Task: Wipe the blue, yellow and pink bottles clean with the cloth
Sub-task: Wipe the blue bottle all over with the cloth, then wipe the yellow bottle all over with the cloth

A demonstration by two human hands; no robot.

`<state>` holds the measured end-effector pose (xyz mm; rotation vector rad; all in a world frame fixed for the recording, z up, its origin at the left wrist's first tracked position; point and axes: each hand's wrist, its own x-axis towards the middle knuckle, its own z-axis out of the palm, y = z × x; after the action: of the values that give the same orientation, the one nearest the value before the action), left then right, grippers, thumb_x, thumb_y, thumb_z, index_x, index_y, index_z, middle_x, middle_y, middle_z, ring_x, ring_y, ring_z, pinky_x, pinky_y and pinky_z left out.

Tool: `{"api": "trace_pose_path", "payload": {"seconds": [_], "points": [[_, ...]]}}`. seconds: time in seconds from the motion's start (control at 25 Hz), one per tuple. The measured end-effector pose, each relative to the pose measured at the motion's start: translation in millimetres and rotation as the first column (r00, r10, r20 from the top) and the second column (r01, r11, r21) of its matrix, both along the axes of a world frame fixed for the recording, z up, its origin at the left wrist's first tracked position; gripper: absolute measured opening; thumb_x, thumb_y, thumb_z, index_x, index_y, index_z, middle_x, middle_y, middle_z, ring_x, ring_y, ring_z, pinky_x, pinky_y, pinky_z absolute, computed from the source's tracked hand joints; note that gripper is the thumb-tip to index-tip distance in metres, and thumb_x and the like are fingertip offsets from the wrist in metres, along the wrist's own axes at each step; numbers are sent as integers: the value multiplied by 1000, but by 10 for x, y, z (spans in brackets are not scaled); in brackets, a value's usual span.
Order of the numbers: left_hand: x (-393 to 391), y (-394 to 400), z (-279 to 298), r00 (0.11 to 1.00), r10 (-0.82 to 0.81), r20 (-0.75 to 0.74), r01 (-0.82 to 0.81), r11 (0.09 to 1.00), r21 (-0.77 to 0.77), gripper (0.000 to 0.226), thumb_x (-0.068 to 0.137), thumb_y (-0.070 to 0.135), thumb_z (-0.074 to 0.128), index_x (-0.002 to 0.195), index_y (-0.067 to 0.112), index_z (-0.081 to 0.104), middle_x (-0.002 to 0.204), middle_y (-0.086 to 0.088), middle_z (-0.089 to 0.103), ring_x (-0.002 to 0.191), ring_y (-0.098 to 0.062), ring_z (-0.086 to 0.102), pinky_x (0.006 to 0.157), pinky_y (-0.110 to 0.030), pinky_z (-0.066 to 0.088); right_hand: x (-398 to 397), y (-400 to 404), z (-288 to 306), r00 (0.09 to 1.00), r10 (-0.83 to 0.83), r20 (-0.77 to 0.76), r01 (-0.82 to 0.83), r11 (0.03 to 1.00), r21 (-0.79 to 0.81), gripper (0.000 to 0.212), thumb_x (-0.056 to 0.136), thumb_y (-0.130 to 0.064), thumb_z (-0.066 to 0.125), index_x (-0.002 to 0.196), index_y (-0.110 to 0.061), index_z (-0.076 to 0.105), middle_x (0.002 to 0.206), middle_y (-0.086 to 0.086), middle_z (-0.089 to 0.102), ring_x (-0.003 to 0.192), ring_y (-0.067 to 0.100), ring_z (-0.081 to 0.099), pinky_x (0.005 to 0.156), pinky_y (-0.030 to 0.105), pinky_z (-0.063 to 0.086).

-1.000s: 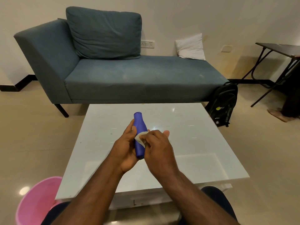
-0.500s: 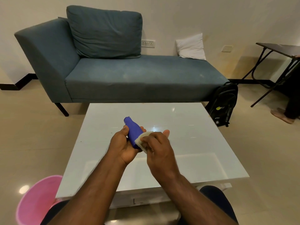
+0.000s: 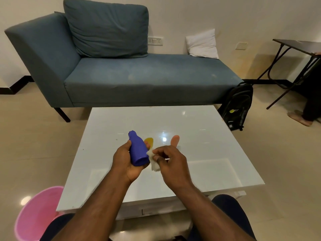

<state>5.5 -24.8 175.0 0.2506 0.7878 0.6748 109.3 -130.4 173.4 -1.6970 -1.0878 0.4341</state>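
Note:
My left hand [image 3: 124, 160] grips the blue bottle [image 3: 138, 150] above the white table [image 3: 217, 153]. The bottle is tilted, its neck pointing up and away to the left and its base toward me. My right hand [image 3: 171, 164] pinches the small white cloth [image 3: 153, 161], which touches the bottle's lower right side near the base. Part of the yellow bottle [image 3: 149, 141] shows on the table just behind the blue one. A pink rounded tip [image 3: 174, 140], apparently the pink bottle, sticks up behind my right hand; the rest is hidden.
A pink bucket [image 3: 38, 214] stands on the floor at the table's near left corner. A blue sofa [image 3: 139, 80] runs behind the table, with a black backpack [image 3: 237, 106] leaning at its right end. A folding table [image 3: 295, 47] and a person's foot [image 3: 299, 119] are at far right.
The blue bottle went from upright to tilted, neck away to the left and base toward me. The cloth slid down to the bottle's base. The yellow bottle came into view behind.

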Motion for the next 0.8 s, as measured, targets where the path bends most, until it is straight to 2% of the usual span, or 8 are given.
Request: {"api": "trace_pose_path", "payload": {"seconds": [0.08, 0.16, 0.24, 0.4, 0.52, 0.64, 0.8], "points": [[-30, -2, -110, 998, -20, -61, 22, 999, 33, 38, 102, 32, 48, 135, 12, 51, 124, -18, 68, 96, -30, 65, 76, -43, 54, 66, -6, -123, 977, -85, -198, 74, 995, -61, 14, 88, -14, 65, 92, -27, 65, 93, -13, 64, 89, 5, 60, 74, 18, 54], [-43, 18, -256, 990, -36, -137, 44, 997, 62, 38, 100, 28, 54, 136, 13, 50, 128, -16, 66, 98, -28, 63, 76, -41, 53, 142, -12, -279, 905, -138, -403, 101, 989, -113, 16, 88, -11, 65, 95, -26, 66, 97, -5, 62, 93, 15, 62, 73, 31, 59], [-62, 56, -420, 976, -51, -213, 73, 993, 94, 40, 98, 21, 57, 137, 13, 49, 129, -14, 66, 100, -28, 63, 78, -42, 54, 213, -22, -415, 822, -173, -543, 119, 984, -133, 20, 88, -5, 64, 97, -23, 67, 102, 5, 62, 95, 23, 64, 73, 39, 60], [-120, 203, -771, 913, -82, -399, 166, 970, 179, 44, 96, 16, 62, 139, 14, 49, 125, -10, 64, 105, -28, 63, 78, -44, 55, 346, 14, -651, 672, -189, -716, 115, 982, -152, 26, 87, 3, 61, 103, -18, 66, 103, 7, 69, 92, 21, 69, 73, 31, 58], [-146, 340, -991, 856, -77, -511, 224, 946, 233, 51, 94, 11, 65, 141, 18, 46, 128, -9, 62, 110, -29, 63, 82, -47, 57, 465, 108, -862, 542, -230, -808, 121, 973, -196, 26, 87, 5, 60, 104, -15, 64, 105, 8, 69, 95, 22, 68, 75, 32, 57], [-148, 502, -1166, 777, -49, -628, 288, 914, 286, 50, 94, 9, 65, 139, 17, 47, 126, -9, 65, 110, -27, 65, 92, -50, 56, 524, 254, -1046, 449, -253, -857, 99, 967, -234, 29, 86, 7, 59, 108, -11, 62, 108, 11, 68, 100, 27, 66, 78, 38, 57], [-137, 734, -1322, 679, 2, -734, 370, 863, 345, 46, 92, 6, 66, 133, 17, 49, 125, -9, 66, 114, -26, 63, 97, -48, 54, 619, 460, -1214, 451, -266, -852, 54, 961, -271, 28, 87, 5, 59, 109, -13, 63, 109, 8, 68, 101, 26, 66, 80, 40, 57]]}}
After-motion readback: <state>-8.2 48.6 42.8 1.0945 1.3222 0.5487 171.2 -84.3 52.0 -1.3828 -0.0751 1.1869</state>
